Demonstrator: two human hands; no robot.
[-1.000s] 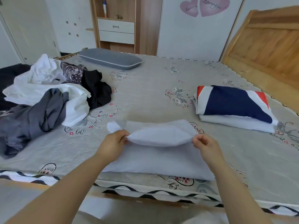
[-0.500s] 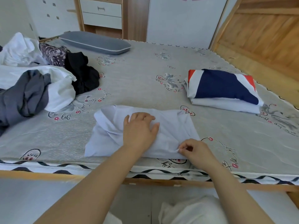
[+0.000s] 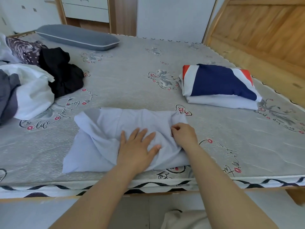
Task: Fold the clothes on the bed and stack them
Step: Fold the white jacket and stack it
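We see a pale lavender garment lying partly folded on the near edge of the bed, a little left of the middle, with its left side spreading out in loose flaps. Our left hand lies flat on the garment with fingers straight and spread, pressing the cloth down. Our right hand sits just to the right of it, fingers curled, pinching a fold of the same garment near its right edge.

To the far right, well apart from the lavender garment, a folded stack rests on the bed: a navy, white and red piece on top of a folded white one. On the left side of the bed a heap of unfolded clothes waits, with a white piece, a grey piece at the left edge, a black one towards the middle and a dark patterned one behind it. A grey pillow lies along the far side. A wooden headboard rises at the far right, and a wooden cabinet with white drawers stands beyond the bed.
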